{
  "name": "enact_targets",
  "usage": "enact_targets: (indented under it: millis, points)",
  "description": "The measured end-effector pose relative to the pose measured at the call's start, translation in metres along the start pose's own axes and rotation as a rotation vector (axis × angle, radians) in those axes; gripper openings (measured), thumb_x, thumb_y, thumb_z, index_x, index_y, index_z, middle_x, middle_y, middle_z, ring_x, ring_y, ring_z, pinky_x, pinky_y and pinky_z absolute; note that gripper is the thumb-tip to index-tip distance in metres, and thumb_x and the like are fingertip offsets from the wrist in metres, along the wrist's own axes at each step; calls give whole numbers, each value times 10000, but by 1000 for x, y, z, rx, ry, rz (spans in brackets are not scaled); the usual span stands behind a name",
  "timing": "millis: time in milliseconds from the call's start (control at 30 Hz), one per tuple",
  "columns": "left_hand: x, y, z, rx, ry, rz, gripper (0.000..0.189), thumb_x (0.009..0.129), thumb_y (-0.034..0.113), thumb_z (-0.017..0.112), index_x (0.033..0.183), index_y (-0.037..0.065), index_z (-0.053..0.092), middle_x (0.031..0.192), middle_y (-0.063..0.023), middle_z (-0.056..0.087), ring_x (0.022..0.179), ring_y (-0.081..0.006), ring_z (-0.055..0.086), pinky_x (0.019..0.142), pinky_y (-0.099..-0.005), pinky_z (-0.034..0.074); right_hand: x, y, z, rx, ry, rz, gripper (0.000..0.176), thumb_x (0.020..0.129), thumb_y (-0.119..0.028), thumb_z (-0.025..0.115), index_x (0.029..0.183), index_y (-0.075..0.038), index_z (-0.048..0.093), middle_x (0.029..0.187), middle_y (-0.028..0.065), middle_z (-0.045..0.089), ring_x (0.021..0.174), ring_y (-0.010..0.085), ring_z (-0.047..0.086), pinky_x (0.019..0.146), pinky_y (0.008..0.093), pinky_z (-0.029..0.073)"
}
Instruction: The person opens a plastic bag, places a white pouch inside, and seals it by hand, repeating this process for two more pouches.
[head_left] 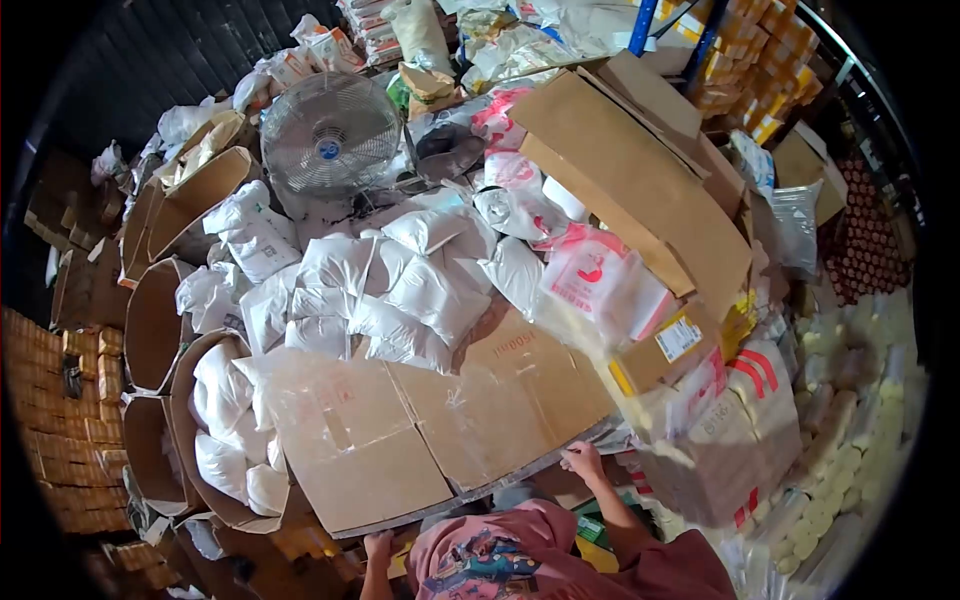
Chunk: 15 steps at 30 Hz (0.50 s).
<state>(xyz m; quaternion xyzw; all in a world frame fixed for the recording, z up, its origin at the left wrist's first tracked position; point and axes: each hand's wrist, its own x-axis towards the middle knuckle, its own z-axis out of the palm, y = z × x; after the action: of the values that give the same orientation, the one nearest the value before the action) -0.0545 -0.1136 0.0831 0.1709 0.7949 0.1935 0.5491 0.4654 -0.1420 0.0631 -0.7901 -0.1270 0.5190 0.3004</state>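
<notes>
My right hand (pixel 582 460) is at the front edge of a table covered with flattened cardboard (pixel 490 400). Its fingers are curled together, and anything between them is too small to make out. Lower and to the left, my left hand (pixel 378 547) is closed just below the cardboard's front edge; whatever it may hold is hidden. Beyond the bare cardboard lies a heap of filled white bags (pixel 400 285). More white bags (pixel 230 420) fill a round-sided cardboard bin (pixel 185 400) left of the table.
A metal fan (pixel 330 140) stands behind the heap. On the right are a large open carton (pixel 620 170), a pink-printed plastic bag (pixel 595 280), a labelled box (pixel 665 350) and a taped white sack (pixel 720 440). Orange packs (pixel 60 440) are stacked at far left.
</notes>
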Motion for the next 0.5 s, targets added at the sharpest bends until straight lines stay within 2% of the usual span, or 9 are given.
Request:
enact_targets:
  millis: [33,133,200,233,267,333,367,400,500]
  points:
    - [2,-6,-11,-8,-19,-216,102,774,-10,609,865,-37,573,757,-162,612,597,-310,659,528,-431,602,11,-7,-1,125,-12,-8,131,840,-137,644,822,-7,646,708,83,672,615,132,647,525,239,503]
    - [-26,-1,-16,-173,-55,-228,123,812,-1,589,923,-44,561,810,-190,617,800,-377,669,647,-461,608,50,-65,11,219,-116,12,118,834,-125,639,786,-17,636,703,68,667,611,114,628,522,235,482]
    - [-52,28,2,-183,-50,-272,82,844,47,574,887,-19,596,761,-136,623,792,-304,667,664,-403,587,83,-117,32,208,-227,-59,157,846,-160,616,767,-25,636,672,47,646,560,103,581,500,228,433]
    - [-47,18,-2,-65,-126,-173,204,875,188,610,1026,51,608,1000,-106,638,956,-258,631,754,-394,552,97,-151,43,189,-293,-100,180,854,-177,604,758,-28,635,662,44,639,545,102,567,493,225,417]
    - [-95,72,24,-93,-96,-180,230,911,203,578,1078,44,578,1037,-113,625,955,-263,635,735,-392,557,121,-175,59,198,-335,-133,201,861,-194,590,746,-34,632,654,45,633,539,102,561,486,227,405]
    - [-102,97,43,-113,-76,-205,278,909,225,595,1114,42,551,1075,-118,613,962,-271,637,753,-400,555,168,-235,92,307,-425,-148,223,868,-219,572,731,-52,625,643,46,623,529,103,553,481,230,395]
    - [-94,80,38,-186,-109,-147,302,916,234,584,1143,39,544,1101,-118,609,987,-270,629,790,-400,544,187,-265,106,405,-475,-116,224,869,-227,567,727,-62,620,641,45,620,526,104,551,483,230,397]
    - [-87,64,35,-261,-146,-92,327,923,244,574,1172,36,537,1128,-119,604,1012,-268,621,827,-399,532,211,-289,120,468,-553,-280,215,871,-239,567,742,-75,615,642,41,614,548,111,564,496,231,417]
    - [-90,23,24,-117,-102,-32,300,844,244,640,1096,88,597,1083,-114,629,1005,-305,607,854,-419,512,265,-352,165,503,-432,-135,227,854,-290,595,809,-68,614,699,38,617,555,126,582,503,241,464]
